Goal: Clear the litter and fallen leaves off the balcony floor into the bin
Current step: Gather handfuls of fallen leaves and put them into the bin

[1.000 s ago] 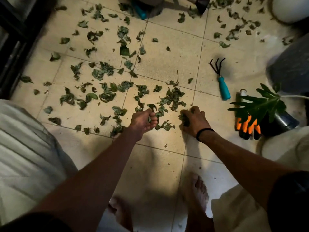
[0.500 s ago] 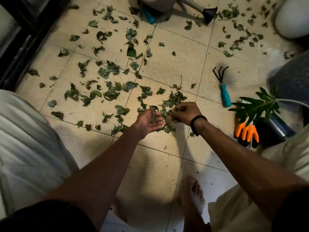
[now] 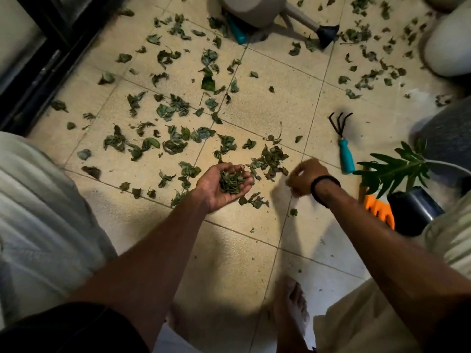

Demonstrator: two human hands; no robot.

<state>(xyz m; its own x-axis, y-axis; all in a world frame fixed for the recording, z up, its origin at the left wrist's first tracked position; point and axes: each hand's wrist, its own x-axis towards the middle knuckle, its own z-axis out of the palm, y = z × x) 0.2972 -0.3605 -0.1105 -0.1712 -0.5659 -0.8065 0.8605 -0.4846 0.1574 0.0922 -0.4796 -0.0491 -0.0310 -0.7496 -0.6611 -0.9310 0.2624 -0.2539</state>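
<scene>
Left hand [image 3: 224, 186] palm-up, cupped round a small wad of leaves, right hand [image 3: 304, 178] blurry with fingers curled so can't tell if holding anything, nearest leaf clump [image 3: 270, 160] just ahead between both, closer to right, no bin visible.
</scene>
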